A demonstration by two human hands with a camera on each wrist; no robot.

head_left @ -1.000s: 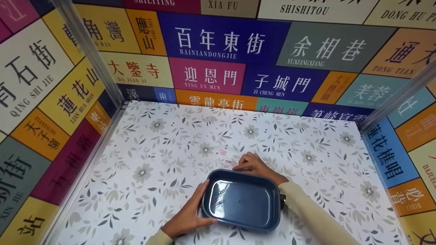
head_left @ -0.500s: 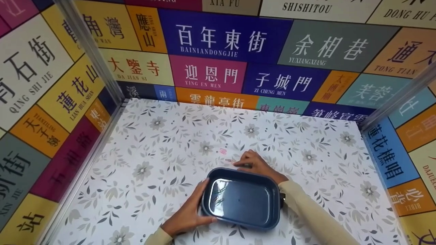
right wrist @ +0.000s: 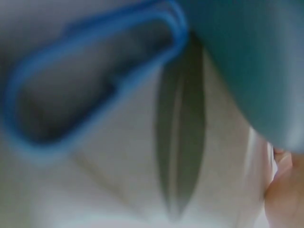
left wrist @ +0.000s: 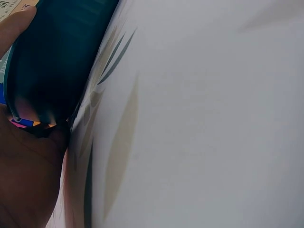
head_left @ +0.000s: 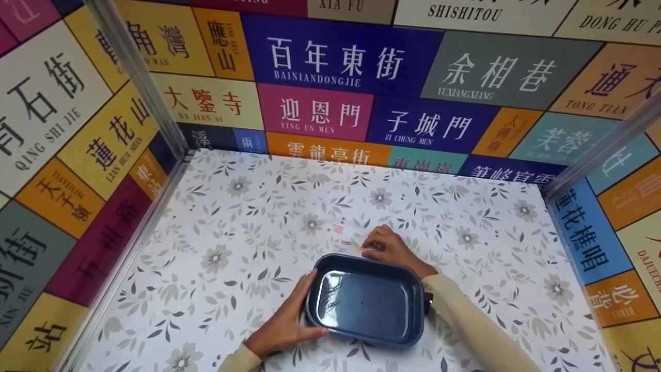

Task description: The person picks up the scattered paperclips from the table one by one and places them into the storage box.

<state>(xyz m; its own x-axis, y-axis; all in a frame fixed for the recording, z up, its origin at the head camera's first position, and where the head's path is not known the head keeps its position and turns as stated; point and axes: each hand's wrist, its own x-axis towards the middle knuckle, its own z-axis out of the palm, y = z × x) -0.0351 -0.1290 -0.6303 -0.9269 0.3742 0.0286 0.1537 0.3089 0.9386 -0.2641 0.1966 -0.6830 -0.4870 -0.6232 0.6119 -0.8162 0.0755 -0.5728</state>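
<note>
A dark blue rectangular plastic box (head_left: 366, 305) stands on the table, with small dark thin shapes or reflections at its inner left. My left hand (head_left: 284, 315) grips its left side, the thumb at the near rim and the fingers along the wall. Behind the box, my right hand (head_left: 390, 248) has its fingers bent down near the tabletop; whether the fingertips pinch something is too small to tell. Left of them lie a dark reddish paper clip (head_left: 346, 242) and pink paper clips (head_left: 337, 229). In the right wrist view, a blurred blue paper clip (right wrist: 109, 80) appears close up beside the box.
A white tablecloth (head_left: 248, 222) with grey flowers and leaves covers the table. Colourful panels printed with place names (head_left: 335, 57) wall in the back and both sides, with metal posts (head_left: 139, 77) at the corners.
The reddish clip near my right fingertips has turned to lie nearly level and shifted slightly away. My right fingers have drawn back a little to the right. The left hand stays on the box.
</note>
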